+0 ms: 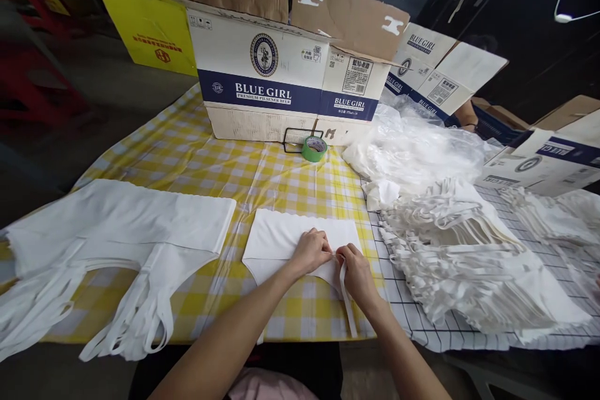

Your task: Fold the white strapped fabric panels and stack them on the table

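Observation:
A single white garment [276,239] with thin straps lies flat on the yellow checked tablecloth [210,162] in front of me. My left hand [310,251] rests on its lower edge with fingers curled, pinching the fabric. My right hand [356,272] is closed on the garment's white strap [347,300], which hangs down toward the table's near edge. The two hands almost touch over the strap's root.
A flat stack of white garments [117,231] lies at left, straps dangling off the edge. A big heap of strapped garments [464,256] and plastic wrap [412,150] fills the right. Blue Girl cartons [281,75] stand behind, with a green tape roll [314,148] in front.

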Demonstrator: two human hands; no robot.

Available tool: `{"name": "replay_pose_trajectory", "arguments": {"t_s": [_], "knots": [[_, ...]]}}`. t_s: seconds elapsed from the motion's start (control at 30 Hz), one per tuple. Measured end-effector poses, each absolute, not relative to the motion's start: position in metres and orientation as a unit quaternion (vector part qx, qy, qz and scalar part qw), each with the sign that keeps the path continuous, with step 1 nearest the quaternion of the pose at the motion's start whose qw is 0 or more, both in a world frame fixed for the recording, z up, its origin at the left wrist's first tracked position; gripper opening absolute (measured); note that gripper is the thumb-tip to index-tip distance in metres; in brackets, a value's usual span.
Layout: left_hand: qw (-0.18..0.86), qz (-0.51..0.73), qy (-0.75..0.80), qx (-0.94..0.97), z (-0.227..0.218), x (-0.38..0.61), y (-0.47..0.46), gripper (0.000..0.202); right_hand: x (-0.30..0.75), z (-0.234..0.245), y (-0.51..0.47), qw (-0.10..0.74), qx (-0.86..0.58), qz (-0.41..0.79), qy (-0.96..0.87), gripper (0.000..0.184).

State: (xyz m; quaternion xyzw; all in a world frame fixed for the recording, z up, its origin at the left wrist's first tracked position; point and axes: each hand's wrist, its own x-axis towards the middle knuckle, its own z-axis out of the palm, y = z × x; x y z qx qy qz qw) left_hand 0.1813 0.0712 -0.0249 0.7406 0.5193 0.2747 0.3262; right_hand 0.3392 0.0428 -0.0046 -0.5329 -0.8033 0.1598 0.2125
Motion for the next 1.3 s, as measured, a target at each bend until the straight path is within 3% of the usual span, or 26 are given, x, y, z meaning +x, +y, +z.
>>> {"name": "replay_pose_trajectory", "arguments": {"t_s": [0.13, 0.23, 0.33, 0.4, 0.5, 0.67, 0.83, 0.93, 1.03, 1.17, 1.3], "knots": [[0.328, 0.267, 0.508, 0.750, -0.022, 0.178, 0.070, 0.010, 0.341, -0.002, 0.036, 0.239, -0.543, 0.217, -0.775, 0.020], [0.333, 0.256, 0.486, 0.767, -0.014, 0.169, 0.067, 0.012, 0.345, 0.004, 0.026, 0.303, -0.539, 0.425, -0.662, 0.019], [0.354, 0.241, 0.435, 0.793, -0.005, 0.155, 0.061, 0.026, 0.356, 0.010, 0.009, 0.344, -0.489, 0.659, -0.456, 0.036], [0.367, 0.225, 0.405, 0.806, -0.002, 0.143, 0.054, 0.035, 0.369, 0.012, -0.008, 0.346, -0.464, 0.736, -0.351, 0.045], [0.319, 0.197, 0.444, 0.814, -0.005, 0.121, 0.041, 0.039, 0.390, 0.012, -0.039, 0.352, -0.481, 0.734, -0.325, 0.046], [0.191, 0.134, 0.527, 0.817, -0.013, 0.083, 0.016, 0.045, 0.411, 0.008, -0.094, 0.362, -0.578, 0.614, -0.397, 0.037], [0.145, 0.096, 0.560, 0.810, -0.009, 0.056, -0.002, 0.046, 0.422, -0.021, -0.139, 0.396, -0.637, 0.573, -0.331, 0.034], [0.142, 0.086, 0.571, 0.804, -0.007, 0.046, -0.011, 0.048, 0.408, -0.041, -0.154, 0.331, -0.679, 0.586, -0.294, 0.026], [0.149, 0.078, 0.569, 0.805, -0.005, 0.041, -0.016, 0.049, 0.357, -0.052, -0.154, 0.268, -0.637, 0.646, -0.324, 0.033], [0.144, 0.075, 0.563, 0.810, -0.007, 0.036, -0.021, 0.049, 0.266, -0.051, -0.139, 0.276, -0.499, 0.730, -0.377, 0.050], [0.127, 0.085, 0.559, 0.815, -0.013, 0.026, -0.033, 0.049, 0.221, -0.032, -0.141, 0.224, -0.398, 0.763, -0.458, 0.035]]}}
